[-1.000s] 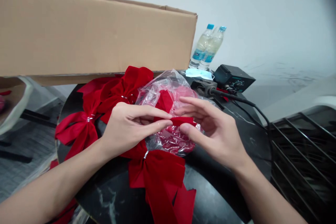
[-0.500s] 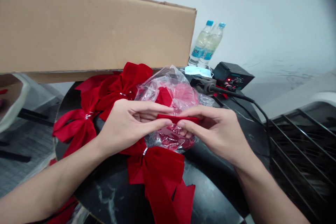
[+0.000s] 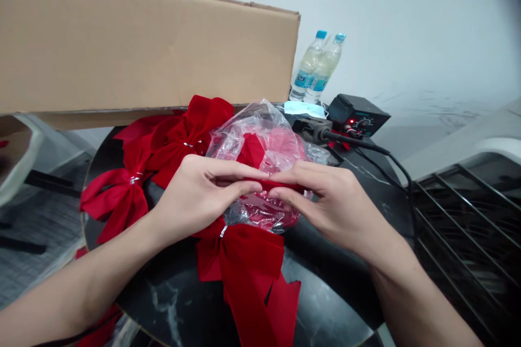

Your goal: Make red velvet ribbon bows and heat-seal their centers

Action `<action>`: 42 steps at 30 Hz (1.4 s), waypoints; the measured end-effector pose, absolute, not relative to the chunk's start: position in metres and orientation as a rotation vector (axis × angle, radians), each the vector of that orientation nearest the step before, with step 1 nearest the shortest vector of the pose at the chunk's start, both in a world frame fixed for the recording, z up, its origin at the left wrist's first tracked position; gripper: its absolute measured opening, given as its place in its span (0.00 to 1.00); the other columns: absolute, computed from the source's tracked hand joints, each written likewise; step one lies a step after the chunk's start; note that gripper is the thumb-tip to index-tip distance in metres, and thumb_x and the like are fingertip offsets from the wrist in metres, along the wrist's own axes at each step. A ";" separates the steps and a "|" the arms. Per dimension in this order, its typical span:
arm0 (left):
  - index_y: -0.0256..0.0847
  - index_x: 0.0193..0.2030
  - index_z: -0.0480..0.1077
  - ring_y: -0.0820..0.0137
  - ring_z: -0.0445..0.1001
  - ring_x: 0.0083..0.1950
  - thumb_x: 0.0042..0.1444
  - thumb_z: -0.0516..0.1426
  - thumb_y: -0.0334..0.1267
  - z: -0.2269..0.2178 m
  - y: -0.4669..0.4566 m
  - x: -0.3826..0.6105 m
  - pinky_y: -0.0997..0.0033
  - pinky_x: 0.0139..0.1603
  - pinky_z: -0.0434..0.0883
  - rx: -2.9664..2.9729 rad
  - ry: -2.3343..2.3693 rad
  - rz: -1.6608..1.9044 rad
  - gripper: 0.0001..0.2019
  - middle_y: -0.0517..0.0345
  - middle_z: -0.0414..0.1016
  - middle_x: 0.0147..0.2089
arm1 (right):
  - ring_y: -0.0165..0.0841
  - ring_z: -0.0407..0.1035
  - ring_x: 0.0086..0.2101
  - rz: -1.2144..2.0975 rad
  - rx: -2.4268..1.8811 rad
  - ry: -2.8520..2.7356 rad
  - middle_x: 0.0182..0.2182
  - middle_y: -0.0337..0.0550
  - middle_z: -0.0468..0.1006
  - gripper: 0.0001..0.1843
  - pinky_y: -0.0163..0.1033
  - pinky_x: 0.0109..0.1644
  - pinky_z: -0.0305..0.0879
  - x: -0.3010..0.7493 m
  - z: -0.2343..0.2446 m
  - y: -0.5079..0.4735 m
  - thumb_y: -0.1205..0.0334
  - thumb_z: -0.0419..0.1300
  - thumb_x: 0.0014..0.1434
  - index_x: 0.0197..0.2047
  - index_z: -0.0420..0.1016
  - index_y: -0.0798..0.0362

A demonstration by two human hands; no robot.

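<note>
My left hand [image 3: 199,195] and my right hand [image 3: 325,203] meet fingertip to fingertip over a round black table [image 3: 334,303]. Both pinch a narrow strip of red ribbon [image 3: 280,186] between thumb and fingers. Right behind the strip lies a clear plastic bag [image 3: 260,141] stuffed with red ribbon pieces. A finished red velvet bow [image 3: 248,271] with a wire at its knot lies below my hands. Two more red bows [image 3: 118,195] [image 3: 191,130] lie to the left.
A large cardboard box [image 3: 142,49] fills the back left. Two water bottles [image 3: 317,68], a blue face mask [image 3: 305,109] and a black soldering station [image 3: 358,115] with cable stand at the back right. A black wire rack [image 3: 468,227] is on the right.
My right hand has closed on the ribbon strip, and both hands have drawn together until the fingertips touch. The strip is now mostly covered by my fingers.
</note>
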State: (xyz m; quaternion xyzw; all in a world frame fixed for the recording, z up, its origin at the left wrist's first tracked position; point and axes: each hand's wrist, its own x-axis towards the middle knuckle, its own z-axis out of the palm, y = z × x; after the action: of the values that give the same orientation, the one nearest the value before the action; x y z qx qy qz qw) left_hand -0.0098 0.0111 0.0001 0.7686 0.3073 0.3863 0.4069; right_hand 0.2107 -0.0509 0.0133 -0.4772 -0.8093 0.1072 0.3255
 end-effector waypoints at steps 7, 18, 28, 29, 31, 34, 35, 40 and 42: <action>0.49 0.47 0.84 0.72 0.85 0.44 0.58 0.67 0.31 0.002 0.009 -0.017 0.79 0.49 0.80 2.147 0.645 1.115 0.12 0.65 0.87 0.45 | 0.27 0.73 0.36 0.131 -1.204 -2.135 0.37 0.40 0.82 0.07 0.30 0.43 0.67 0.205 0.018 -0.059 0.66 0.63 0.67 0.47 0.81 0.56; 0.49 0.46 0.84 0.71 0.86 0.42 0.57 0.67 0.28 0.009 -0.013 -0.027 0.78 0.46 0.81 2.177 0.615 1.177 0.13 0.65 0.87 0.43 | 0.26 0.74 0.35 0.354 -1.179 -2.043 0.36 0.36 0.83 0.06 0.30 0.41 0.67 0.200 0.027 -0.074 0.64 0.66 0.65 0.45 0.83 0.50; 0.49 0.46 0.84 0.69 0.85 0.38 0.58 0.67 0.35 0.016 -0.028 -0.037 0.78 0.39 0.80 2.106 0.752 1.040 0.10 0.63 0.87 0.41 | 0.28 0.75 0.35 0.389 -1.217 -2.030 0.37 0.37 0.83 0.07 0.33 0.40 0.67 0.190 0.026 -0.084 0.62 0.66 0.65 0.47 0.83 0.49; 0.50 0.46 0.84 0.68 0.86 0.37 0.58 0.67 0.35 0.016 -0.029 -0.037 0.77 0.38 0.81 2.091 0.756 1.038 0.10 0.63 0.87 0.41 | 0.28 0.75 0.35 0.393 -1.217 -2.032 0.37 0.38 0.83 0.07 0.33 0.40 0.67 0.190 0.027 -0.085 0.62 0.66 0.65 0.47 0.83 0.49; 0.50 0.46 0.84 0.67 0.86 0.38 0.58 0.67 0.36 0.015 -0.031 -0.038 0.76 0.40 0.82 2.040 0.756 1.026 0.10 0.63 0.87 0.41 | 0.28 0.74 0.35 0.405 -1.217 -2.037 0.36 0.38 0.83 0.07 0.33 0.40 0.67 0.189 0.027 -0.087 0.62 0.66 0.66 0.47 0.83 0.49; 0.51 0.46 0.84 0.64 0.86 0.40 0.58 0.68 0.37 0.015 -0.034 -0.037 0.72 0.43 0.84 1.944 0.751 0.991 0.10 0.62 0.87 0.41 | 0.29 0.74 0.34 0.413 -1.221 -2.032 0.35 0.39 0.82 0.07 0.34 0.41 0.67 0.188 0.029 -0.090 0.63 0.65 0.66 0.46 0.83 0.49; 0.50 0.46 0.84 0.63 0.87 0.40 0.57 0.68 0.37 0.015 -0.034 -0.037 0.70 0.44 0.84 1.917 0.755 0.984 0.10 0.61 0.87 0.41 | 0.29 0.74 0.34 0.414 -1.223 -2.027 0.35 0.39 0.82 0.07 0.34 0.40 0.67 0.188 0.029 -0.091 0.63 0.65 0.66 0.46 0.83 0.49; 0.47 0.49 0.83 0.61 0.87 0.41 0.57 0.68 0.37 0.015 -0.036 -0.034 0.67 0.47 0.85 1.862 0.794 0.986 0.13 0.59 0.87 0.43 | 0.29 0.75 0.36 0.440 -1.249 -2.030 0.38 0.39 0.84 0.06 0.33 0.42 0.68 0.186 0.032 -0.092 0.61 0.66 0.66 0.46 0.83 0.49; 0.47 0.50 0.83 0.62 0.87 0.41 0.56 0.68 0.37 0.015 -0.036 -0.034 0.68 0.46 0.85 1.885 0.804 0.980 0.14 0.59 0.87 0.43 | 0.29 0.75 0.35 0.402 -1.242 -2.046 0.37 0.38 0.84 0.06 0.33 0.42 0.68 0.187 0.031 -0.092 0.62 0.65 0.66 0.45 0.82 0.50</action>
State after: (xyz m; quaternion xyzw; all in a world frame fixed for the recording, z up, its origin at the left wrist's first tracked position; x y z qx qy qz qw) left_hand -0.0335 -0.0358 0.0152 0.7525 0.3211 0.3911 0.4214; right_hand 0.1866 -0.0916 0.0307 -0.4792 -0.7899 0.1553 0.3497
